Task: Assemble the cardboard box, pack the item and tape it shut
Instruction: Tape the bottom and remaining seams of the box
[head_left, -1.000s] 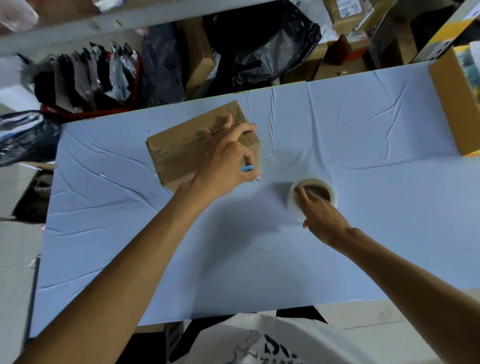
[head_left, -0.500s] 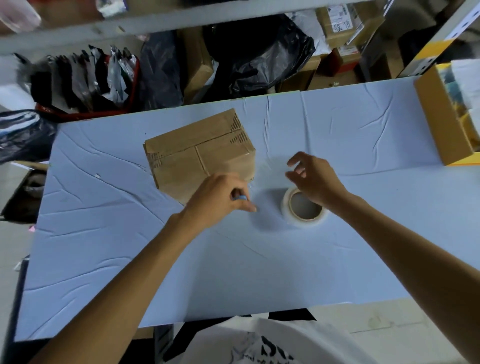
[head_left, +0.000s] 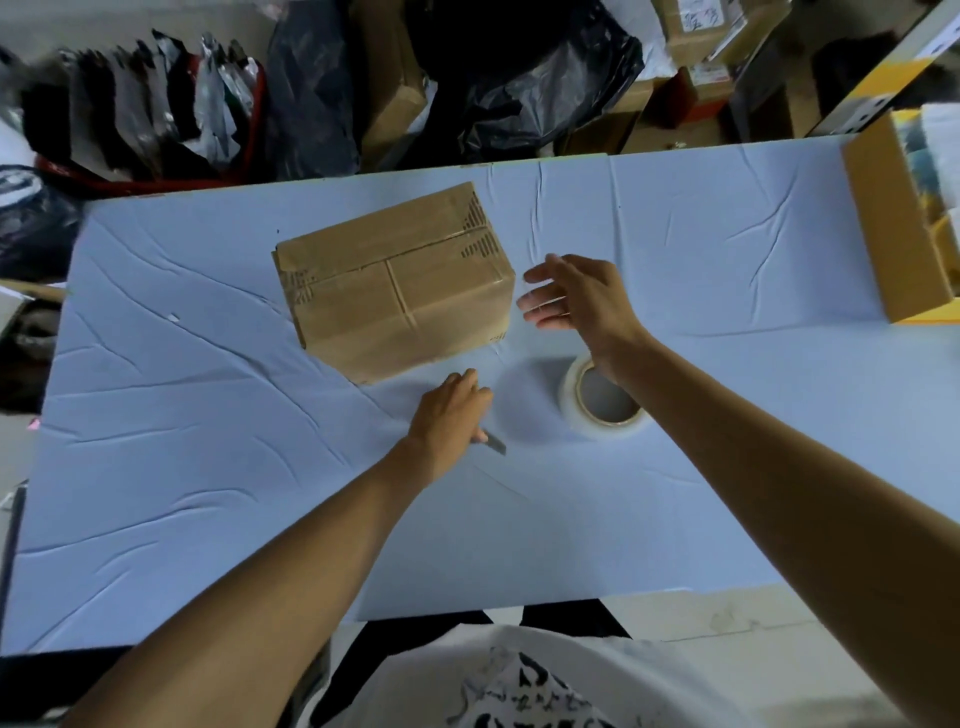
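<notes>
Now, on the blue table (head_left: 208, 467) the cardboard box (head_left: 395, 291) sits closed, its seam taped. Your right hand (head_left: 582, 299) hovers just beside its right end, fingers spread and holding nothing. Your left hand (head_left: 449, 415), near the tape roll (head_left: 571, 400), curls round what looks like a small cutter (head_left: 493, 442).

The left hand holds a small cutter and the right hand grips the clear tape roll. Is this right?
No. The head view shows the right hand open beside the brown cardboard box, gripping nothing; the clear tape roll lies on the blue table. The left hand does hold the small cutter.
</notes>
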